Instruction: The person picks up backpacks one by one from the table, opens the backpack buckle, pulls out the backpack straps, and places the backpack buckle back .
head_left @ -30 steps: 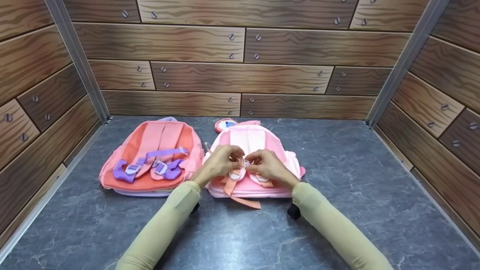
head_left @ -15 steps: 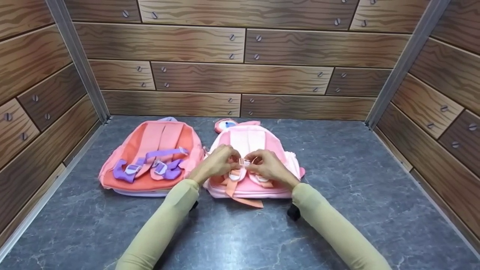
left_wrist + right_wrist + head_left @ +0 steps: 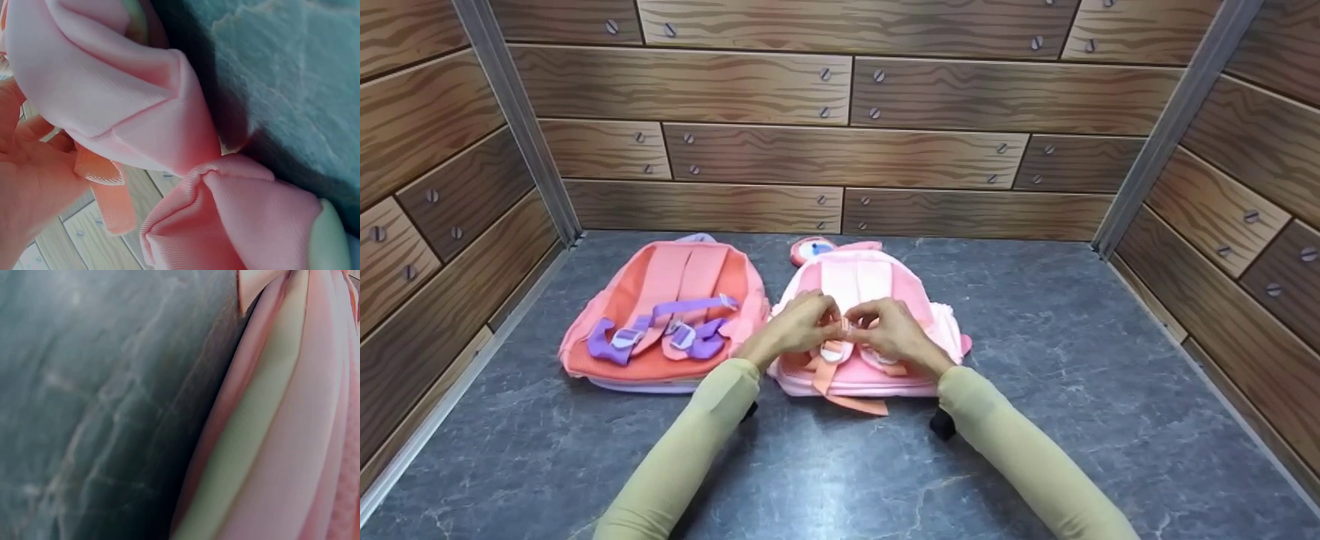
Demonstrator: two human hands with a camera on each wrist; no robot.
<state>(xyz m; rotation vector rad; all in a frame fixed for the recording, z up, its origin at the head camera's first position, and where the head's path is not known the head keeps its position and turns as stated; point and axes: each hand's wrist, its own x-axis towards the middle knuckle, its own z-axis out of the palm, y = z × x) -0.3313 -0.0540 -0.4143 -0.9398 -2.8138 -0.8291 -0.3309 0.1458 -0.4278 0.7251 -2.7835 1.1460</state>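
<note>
At the centre of the head view, both bare hands meet over the light pink fabric backpack with pale shoulder straps (image 3: 840, 276), which lies strap side up. The left hand (image 3: 804, 324) and the right hand (image 3: 889, 327) have bent fingers, their tips nearly together, pinching a small pale buckle with orange webbing (image 3: 846, 325) from either side; its detail is too small to read. Just below, a long flat orange strap (image 3: 859, 406) drops over the backpack's lower edge onto the dark grey marbled tabletop (image 3: 1050, 337).

At centre left, close beside the pink backpack, lies the coral fabric backpack with purple straps (image 3: 667, 277); the left forearm passes by its lower right corner. Tabletop extends right of the pink backpack to the wood-plank wall (image 3: 1222, 225), giving more room there than between the backpacks. Another strip separates both backpacks from the back wall.
</note>
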